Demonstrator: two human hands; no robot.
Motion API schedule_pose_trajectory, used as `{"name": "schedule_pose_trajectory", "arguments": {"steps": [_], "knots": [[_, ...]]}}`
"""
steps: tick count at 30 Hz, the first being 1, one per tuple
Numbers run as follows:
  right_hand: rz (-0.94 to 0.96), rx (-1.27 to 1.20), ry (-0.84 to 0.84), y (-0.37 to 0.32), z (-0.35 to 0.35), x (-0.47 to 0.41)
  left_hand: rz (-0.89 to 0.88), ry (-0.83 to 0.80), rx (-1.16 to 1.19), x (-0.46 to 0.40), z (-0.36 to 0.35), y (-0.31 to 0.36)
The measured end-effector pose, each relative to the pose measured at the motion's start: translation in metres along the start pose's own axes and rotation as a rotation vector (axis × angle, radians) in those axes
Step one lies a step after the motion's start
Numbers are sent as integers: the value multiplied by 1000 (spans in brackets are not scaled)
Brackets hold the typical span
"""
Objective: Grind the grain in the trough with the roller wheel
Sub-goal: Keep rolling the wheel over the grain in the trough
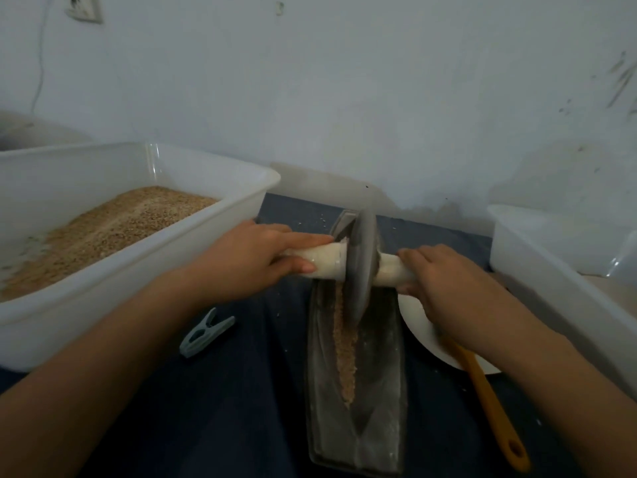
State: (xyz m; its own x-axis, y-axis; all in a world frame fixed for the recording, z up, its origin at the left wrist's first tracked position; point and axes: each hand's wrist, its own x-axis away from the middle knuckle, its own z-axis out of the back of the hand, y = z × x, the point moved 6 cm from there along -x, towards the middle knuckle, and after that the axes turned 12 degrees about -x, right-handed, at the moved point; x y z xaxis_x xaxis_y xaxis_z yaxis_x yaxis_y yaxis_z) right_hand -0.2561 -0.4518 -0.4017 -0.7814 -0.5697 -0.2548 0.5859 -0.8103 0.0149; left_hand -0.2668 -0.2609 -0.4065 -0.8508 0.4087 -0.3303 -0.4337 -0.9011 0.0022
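The roller wheel (pixel 360 267) stands upright in the trough (pixel 358 391), on the grain (pixel 346 353) along its groove. Both hands grasp its pale axle: left hand (pixel 262 260) and right hand (pixel 437 277), knuckles up, forearms reaching forward over the dark tabletop (pixel 241 391).

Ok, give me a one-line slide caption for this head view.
Both hands, left hand and right hand, grip the roller wheel handles over grain in the trough.
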Motion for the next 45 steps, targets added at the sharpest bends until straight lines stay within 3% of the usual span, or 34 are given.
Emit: {"name": "schedule_pose_trajectory", "arguments": {"steps": [9,12,16,20,24,31,33,41,45], "knots": [[45,-61,-322,-31,29,43,-211,-414,457,34,25,20],[49,-16,-239,-28,24,38,-137,-341,390,27,20,15],[-25,-55,-55,-4,7,6,72,-131,108,7,1,1],[-65,-27,42,12,-4,-9,87,68,-99,-4,0,2],[13,-15,-3,0,3,4,41,-22,73,5,5,3],[86,-85,-287,-33,36,43,-197,-336,471,29,28,23],[75,-66,-265,-33,34,45,-186,-316,429,29,27,23],[-62,11,72,3,-1,-5,61,40,17,3,-3,-2],[-25,45,61,0,-2,-1,52,0,66,2,-2,-1]]}}
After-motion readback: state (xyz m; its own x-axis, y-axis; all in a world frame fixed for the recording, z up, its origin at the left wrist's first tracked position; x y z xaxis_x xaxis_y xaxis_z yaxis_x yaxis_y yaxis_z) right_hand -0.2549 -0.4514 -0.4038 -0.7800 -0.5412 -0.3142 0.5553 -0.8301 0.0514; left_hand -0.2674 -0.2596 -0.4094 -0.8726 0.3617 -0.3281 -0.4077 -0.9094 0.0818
